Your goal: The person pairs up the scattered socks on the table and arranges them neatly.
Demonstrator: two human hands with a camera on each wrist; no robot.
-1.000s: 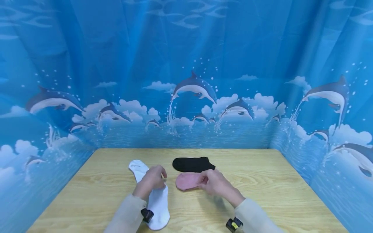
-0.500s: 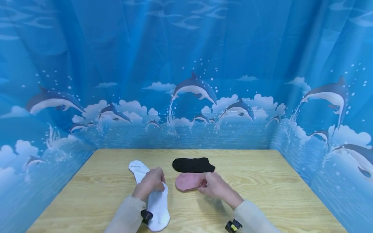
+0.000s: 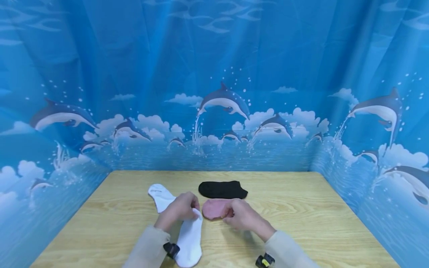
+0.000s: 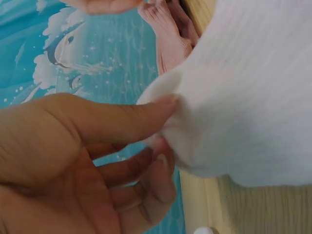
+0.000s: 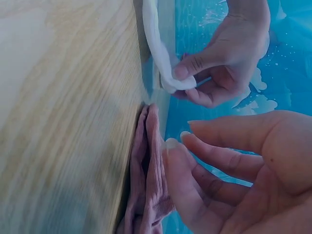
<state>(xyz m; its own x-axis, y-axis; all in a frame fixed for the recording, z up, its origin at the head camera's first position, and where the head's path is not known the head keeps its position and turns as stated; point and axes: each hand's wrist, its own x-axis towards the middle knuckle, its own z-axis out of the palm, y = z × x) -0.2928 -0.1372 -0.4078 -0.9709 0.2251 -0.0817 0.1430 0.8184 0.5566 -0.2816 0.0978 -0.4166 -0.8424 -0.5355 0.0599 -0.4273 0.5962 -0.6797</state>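
Note:
My left hand [image 3: 182, 206] pinches the end of a white sock [image 3: 190, 242] between thumb and fingers. In the left wrist view that white sock [image 4: 243, 97] spreads from the fingertips, its ribbed knit showing. A second white sock [image 3: 161, 196], with a faint grey mark near its end, lies beyond the left hand, partly hidden by it. My right hand [image 3: 242, 215] is over the cuff end of a pink sock [image 3: 213, 208]. Seen from the right wrist, its fingers [image 5: 178, 170] are loosely bent right beside the pink sock's opening [image 5: 151, 165], with nothing pinched.
A black sock [image 3: 221, 190] lies flat just behind the pink one. Everything is on a wood-grain table [image 3: 301, 223], with a blue dolphin-print curtain [image 3: 214, 149] along its back and sides.
The left hand has shifted right, carrying the end of the near white sock with it and away from the far one. The right hand has slid slightly left over the pink sock.

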